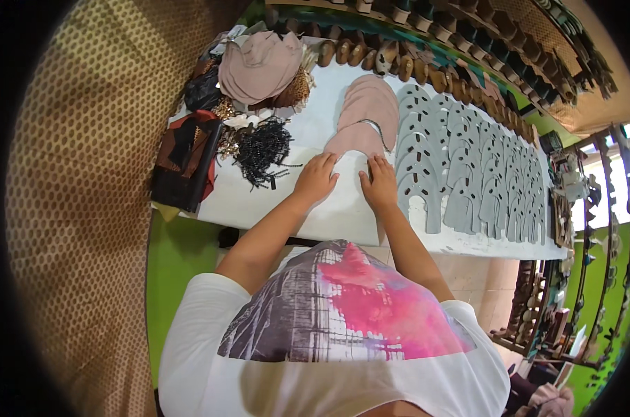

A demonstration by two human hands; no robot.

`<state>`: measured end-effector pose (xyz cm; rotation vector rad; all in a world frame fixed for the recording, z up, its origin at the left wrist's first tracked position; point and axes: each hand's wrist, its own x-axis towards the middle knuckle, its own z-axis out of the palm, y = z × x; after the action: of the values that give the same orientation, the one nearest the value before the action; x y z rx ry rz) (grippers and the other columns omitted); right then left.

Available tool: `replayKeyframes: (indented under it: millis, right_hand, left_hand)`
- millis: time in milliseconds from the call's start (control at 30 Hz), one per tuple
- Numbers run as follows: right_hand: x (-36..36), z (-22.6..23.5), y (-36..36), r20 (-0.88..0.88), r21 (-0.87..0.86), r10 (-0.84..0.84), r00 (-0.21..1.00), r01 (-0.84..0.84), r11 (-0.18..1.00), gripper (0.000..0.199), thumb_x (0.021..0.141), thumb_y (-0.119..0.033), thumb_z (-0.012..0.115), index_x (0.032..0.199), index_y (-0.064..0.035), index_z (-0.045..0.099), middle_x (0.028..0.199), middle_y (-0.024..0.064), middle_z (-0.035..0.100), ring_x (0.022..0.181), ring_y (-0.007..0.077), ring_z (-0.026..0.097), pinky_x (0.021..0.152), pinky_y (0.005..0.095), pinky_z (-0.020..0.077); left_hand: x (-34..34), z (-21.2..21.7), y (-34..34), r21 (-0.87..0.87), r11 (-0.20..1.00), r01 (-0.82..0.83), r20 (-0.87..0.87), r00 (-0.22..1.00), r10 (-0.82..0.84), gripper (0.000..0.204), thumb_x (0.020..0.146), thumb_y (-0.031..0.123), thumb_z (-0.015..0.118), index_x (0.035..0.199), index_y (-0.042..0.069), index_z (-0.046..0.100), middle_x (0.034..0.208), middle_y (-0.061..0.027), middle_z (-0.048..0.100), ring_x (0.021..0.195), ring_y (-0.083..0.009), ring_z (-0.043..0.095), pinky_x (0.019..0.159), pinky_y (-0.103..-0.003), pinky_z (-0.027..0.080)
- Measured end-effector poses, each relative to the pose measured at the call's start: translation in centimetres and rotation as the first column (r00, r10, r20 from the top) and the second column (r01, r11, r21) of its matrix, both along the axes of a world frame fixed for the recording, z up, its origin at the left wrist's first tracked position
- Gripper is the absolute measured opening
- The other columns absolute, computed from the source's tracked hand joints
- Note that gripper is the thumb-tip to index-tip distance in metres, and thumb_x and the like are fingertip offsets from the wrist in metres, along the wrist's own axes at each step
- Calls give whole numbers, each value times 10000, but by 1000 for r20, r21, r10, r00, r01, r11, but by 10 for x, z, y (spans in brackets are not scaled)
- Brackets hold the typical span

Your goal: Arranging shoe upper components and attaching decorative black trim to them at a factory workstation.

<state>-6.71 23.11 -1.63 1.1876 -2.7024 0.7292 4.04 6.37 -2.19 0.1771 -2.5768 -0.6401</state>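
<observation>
Both your hands lie flat on the white counter (259, 201), mid frame. Your left hand (315, 178) is open, fingers spread, palm down, w/ fingertips at the bottom edge of the pink cut piece (356, 140). Your right hand (379, 183) is open too, pressed down just beside it, touching the same edge. Nothing is gripped; you're holding the piece flat, not lifting it.

That pink piece sits just above your hands. It's the near end of a stack of the same rounded pink shapes (372, 101) that runs up toward the top of the frame. They overlap, prob. so each one can be slid off the pile one by one.

Right of your hands, the grey cut-out pieces (468, 167) lie in a long overlapping row to the right edge of the counter. Flat and fanned, so every one shows.

Upper left: a heap of pink scraps (259, 66), a tangle of black beaded trim (263, 149) & a dark folded cloth (186, 160) at the counter's left edge. Pushed aside, away from where your hands are.

Along the top, a row of brown shoe forms (412, 66) lines the back, out of the way.
</observation>
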Motion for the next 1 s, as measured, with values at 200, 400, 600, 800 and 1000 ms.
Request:
replayKeyframes:
  millis: [200,400,600,800,1000]
  right_hand:
    - [1,4,-2,-27,-84,-3,1000,0,996,406,797,-215,575,1149,-22,517,1175,154,517,1129,328,451,1015,466,286]
    - [18,17,-32,-70,-77,52,996,-57,995,254,780,-176,569,995,-49,617,1064,112,573,1068,281,493,989,452,319]
    - [45,29,-126,-8,-29,419,908,-419,907,138,740,-166,573,783,-64,657,874,73,623,925,263,551,910,416,374]
    - [44,29,-162,-10,307,522,853,-494,814,134,756,-182,552,780,-93,649,786,86,629,809,273,593,793,384,445]
    - [46,85,-155,516,-128,463,721,-469,874,167,822,-188,552,877,-41,610,721,96,626,655,213,605,630,340,470]
  left_hand:
    - [22,-3,5,-55,998,-38,100,994,43,499,815,215,561,1234,-24,436,1251,-196,464,1185,-331,429,1014,-417,323]
    - [30,-4,7,-99,994,-44,168,984,61,506,834,251,532,1250,-18,429,1284,-186,447,1232,-315,388,1050,-429,268]
    - [37,11,1,201,980,-2,329,942,-65,413,814,175,491,1190,5,465,1181,-196,509,1125,-333,457,969,-423,334]
    - [47,35,-1,149,989,9,495,865,-82,441,806,204,531,1210,38,469,1244,-166,464,1111,-317,467,908,-399,383]
    - [73,15,-14,791,612,13,136,971,-196,326,826,58,489,1150,28,514,1124,-126,547,1026,-256,531,869,-329,410]
